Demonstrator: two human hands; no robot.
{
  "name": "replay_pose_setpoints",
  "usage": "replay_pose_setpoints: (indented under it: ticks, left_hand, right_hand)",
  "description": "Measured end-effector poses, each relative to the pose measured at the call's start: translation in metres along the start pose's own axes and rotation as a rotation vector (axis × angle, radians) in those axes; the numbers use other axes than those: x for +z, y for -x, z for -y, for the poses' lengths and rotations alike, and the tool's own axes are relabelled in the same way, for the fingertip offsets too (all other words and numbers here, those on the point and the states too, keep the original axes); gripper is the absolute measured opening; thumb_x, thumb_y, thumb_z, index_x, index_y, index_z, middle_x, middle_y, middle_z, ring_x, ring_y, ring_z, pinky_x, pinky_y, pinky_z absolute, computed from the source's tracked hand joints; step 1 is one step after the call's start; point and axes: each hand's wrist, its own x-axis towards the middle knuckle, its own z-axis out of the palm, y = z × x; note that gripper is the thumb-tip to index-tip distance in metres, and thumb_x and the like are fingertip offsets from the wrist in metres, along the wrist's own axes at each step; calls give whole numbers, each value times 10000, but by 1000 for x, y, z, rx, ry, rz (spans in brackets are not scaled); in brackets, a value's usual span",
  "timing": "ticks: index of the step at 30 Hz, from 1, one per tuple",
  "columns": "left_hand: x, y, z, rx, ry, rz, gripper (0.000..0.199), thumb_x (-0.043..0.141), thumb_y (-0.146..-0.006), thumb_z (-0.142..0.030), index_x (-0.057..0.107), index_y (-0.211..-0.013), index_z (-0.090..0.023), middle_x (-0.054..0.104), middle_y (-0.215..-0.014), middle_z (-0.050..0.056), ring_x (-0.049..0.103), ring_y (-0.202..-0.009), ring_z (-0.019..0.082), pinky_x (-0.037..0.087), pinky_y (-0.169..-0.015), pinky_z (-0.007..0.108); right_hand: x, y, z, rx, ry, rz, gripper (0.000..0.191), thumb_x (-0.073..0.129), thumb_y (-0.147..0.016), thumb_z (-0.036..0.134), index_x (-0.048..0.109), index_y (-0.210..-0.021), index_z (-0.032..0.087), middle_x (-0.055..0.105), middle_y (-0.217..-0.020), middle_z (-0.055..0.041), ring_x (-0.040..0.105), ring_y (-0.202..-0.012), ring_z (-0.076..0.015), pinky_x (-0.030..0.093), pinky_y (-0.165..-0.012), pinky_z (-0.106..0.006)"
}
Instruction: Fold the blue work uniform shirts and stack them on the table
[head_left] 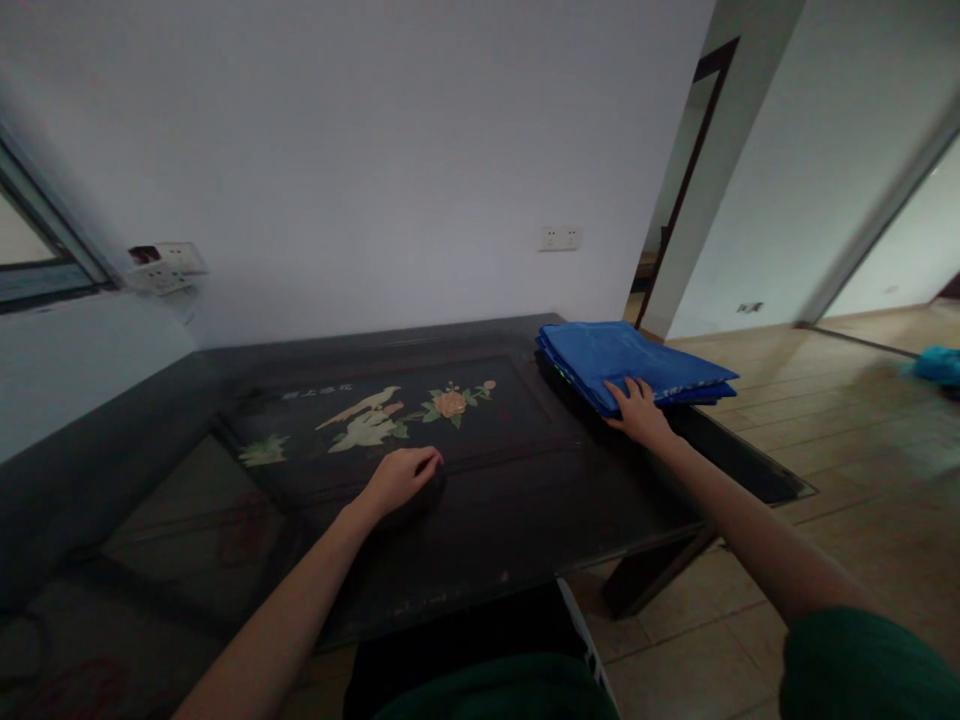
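Note:
A stack of folded blue cloths or bags lies at the right end of the dark table, part of it reaching over the table's right edge. My right hand rests on the near edge of this stack, fingers spread over the top layer and thumb at the side. Nearer the middle of the table, my left hand is loosely curled just above or on the tabletop, with no object showing in it. Its fingertips are mostly hidden from me.
The tabletop bears a picture of birds and a flower. Behind it stands a white wall with a socket; a power strip hangs at the left corner. Wooden floor extends to the right, with a bright blue item far off.

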Motion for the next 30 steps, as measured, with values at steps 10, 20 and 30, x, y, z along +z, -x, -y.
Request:
replay_pose_setpoints:
  ticks: [10,20,30]
  left_hand:
    - [-1,-1,-3,2,4,16,274,372,-931,-287,636,-907,-216,700,-842,21,638,-759,162,406,-670,231]
    - [1,0,-9,21,-5,24,277,373,-924,-270,644,-904,-218,704,-850,24,639,-763,163,413,-679,229]
    - [-5,1,-18,43,-4,35,277,376,-934,-261,649,-909,-218,713,-872,28,650,-788,168,418,-691,233]
  right_hand:
    - [-7,-14,2,-6,65,63,625,490,-876,151,317,-1466,261,477,-1327,-191,401,-1205,-354,506,-802,-417]
    - [-22,-40,20,72,-19,87,523,250,-943,89,487,-1381,249,619,-1212,-148,541,-1111,-241,451,-872,-332]
    - [-58,-85,75,35,3,170,454,340,-951,129,548,-1331,264,653,-1176,-168,638,-1053,-248,476,-842,-347]
